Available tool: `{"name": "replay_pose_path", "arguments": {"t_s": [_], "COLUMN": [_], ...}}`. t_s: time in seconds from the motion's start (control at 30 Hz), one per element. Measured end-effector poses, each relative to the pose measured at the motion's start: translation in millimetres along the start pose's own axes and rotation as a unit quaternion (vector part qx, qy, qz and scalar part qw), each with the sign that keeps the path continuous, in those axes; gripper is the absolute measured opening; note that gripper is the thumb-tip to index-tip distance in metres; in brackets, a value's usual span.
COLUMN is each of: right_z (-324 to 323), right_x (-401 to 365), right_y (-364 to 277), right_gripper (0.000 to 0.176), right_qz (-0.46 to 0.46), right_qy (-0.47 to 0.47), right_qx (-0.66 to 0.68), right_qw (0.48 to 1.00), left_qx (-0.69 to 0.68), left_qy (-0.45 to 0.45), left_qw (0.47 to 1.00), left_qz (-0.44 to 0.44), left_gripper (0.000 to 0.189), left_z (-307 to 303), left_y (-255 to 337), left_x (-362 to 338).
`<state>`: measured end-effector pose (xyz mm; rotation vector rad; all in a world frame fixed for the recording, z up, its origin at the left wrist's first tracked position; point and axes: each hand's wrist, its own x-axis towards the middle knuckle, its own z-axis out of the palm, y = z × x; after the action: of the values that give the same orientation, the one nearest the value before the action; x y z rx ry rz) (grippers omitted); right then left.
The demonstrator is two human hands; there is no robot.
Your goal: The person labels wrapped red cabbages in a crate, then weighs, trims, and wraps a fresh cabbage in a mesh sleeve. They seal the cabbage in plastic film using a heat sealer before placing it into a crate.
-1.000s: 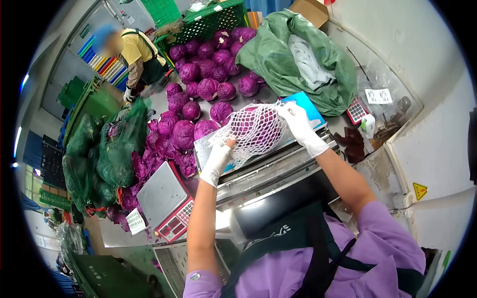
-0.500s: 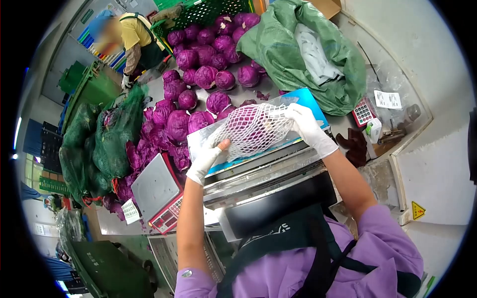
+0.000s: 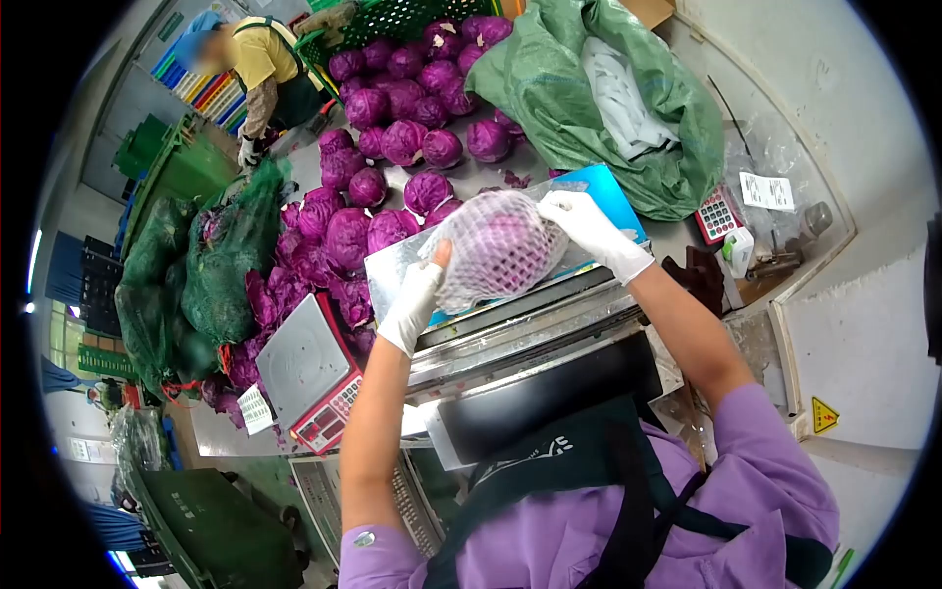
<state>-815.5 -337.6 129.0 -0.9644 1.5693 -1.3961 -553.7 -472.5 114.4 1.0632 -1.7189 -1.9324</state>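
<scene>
A red cabbage (image 3: 505,250) wrapped in a white foam net sleeve (image 3: 461,280) is held over a blue-and-silver platform (image 3: 608,196). My left hand (image 3: 417,302), in a white glove with a bare thumb, is closed on the sleeve's left side; its other fingers are partly hidden. At the other end, my gloved right hand (image 3: 597,238) pinches the sleeve's edge beside the cabbage. Purple shows through the mesh.
Loose red cabbages (image 3: 402,142) pile up behind. Left are a red scale (image 3: 304,348) and green mesh sacks (image 3: 231,270). A green woven bag (image 3: 540,83) and a calculator-like keypad (image 3: 716,211) lie right. A co-worker (image 3: 265,69) bends at far left.
The sleeve now fits more closely around the cabbage, its mesh drawn tighter. My right hand has shifted left along it, and my left hand has moved slightly.
</scene>
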Motion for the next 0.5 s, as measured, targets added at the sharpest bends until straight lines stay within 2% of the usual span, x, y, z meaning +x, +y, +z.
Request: {"name": "replay_pose_path", "arguments": {"t_s": [0.03,0.07,0.1,0.13,0.2,0.23,0.3,0.37,0.43,0.5], "right_z": [0,3,3,3,3,2,-1,-6,-11,-13], "right_x": [-4,-11,-8,-1,7,7,5,1,-4,-7], "right_y": [-11,-29,-26,-20,-12,-12,-9,-3,-1,-1], "right_gripper": [0.024,0.028,0.028,0.030,0.034,0.034,0.033,0.033,0.032,0.031], "right_qz": [0.015,0.067,0.069,0.074,0.106,0.104,0.162,0.157,0.147,0.150], "right_qy": [-0.024,-0.036,-0.038,-0.058,-0.110,-0.110,-0.113,-0.108,-0.111,-0.108], "right_qx": [-0.032,0.000,-0.001,-0.019,-0.059,-0.060,-0.027,-0.032,-0.005,0.008], "right_qw": [0.999,0.997,0.997,0.995,0.987,0.987,0.980,0.981,0.983,0.983], "left_qx": [-0.136,-0.150,-0.162,-0.290,-0.278,-0.265,-0.247,-0.153,-0.142,-0.044], "left_qy": [-0.012,-0.066,-0.120,-0.100,-0.087,-0.076,-0.068,-0.087,-0.122,-0.063], "left_qw": [0.990,0.978,0.956,0.937,0.935,0.932,0.934,0.954,0.949,0.957], "left_qz": [-0.048,-0.131,-0.212,-0.168,-0.201,-0.234,-0.248,-0.241,-0.255,-0.280], "left_gripper": [0.061,0.061,0.062,0.057,0.058,0.059,0.059,0.057,0.057,0.055], "left_z": [24,12,-1,1,-1,-3,-5,0,-16,-24], "left_y": [32,34,34,11,10,12,18,32,25,21], "left_x": [-20,-17,-13,0,-4,-5,-3,-8,4,13]}}
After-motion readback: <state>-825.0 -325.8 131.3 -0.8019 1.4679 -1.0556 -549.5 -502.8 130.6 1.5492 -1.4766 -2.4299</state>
